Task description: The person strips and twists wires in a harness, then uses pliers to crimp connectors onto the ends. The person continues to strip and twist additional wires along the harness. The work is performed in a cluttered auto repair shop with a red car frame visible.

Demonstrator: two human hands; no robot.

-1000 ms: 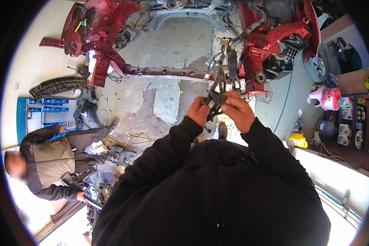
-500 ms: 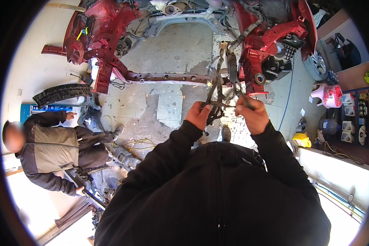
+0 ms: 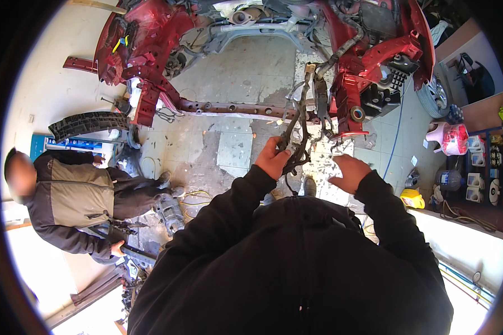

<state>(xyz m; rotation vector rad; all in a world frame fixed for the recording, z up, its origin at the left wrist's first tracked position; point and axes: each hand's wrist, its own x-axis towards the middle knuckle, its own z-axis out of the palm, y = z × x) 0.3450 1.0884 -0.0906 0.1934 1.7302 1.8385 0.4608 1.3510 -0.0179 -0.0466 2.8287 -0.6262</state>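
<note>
My left hand (image 3: 274, 159) is closed around a dark, taped wiring harness (image 3: 304, 120). The harness rises from my grip towards the right front of a stripped red car body (image 3: 352, 92), and its loose branches dangle below my fingers. To the right, my right hand (image 3: 352, 174) is apart from the harness, with thumb and fingers spread and nothing visible in them. A second dark bundle of cable (image 3: 321, 97) hangs between the harness and the red frame rail.
A rusty red crossbar (image 3: 235, 108) spans the car's front. At left, a person (image 3: 78, 195) grips a long dark part (image 3: 137, 254). A curved black bumper piece (image 3: 89, 126) lies near the wall. Shelves (image 3: 489, 167) and a yellow container (image 3: 412, 198) stand at right.
My right hand has let go near the harness, moved down and spread its fingers. My left hand keeps its grip. The person at left has lowered the arm nearer the car.
</note>
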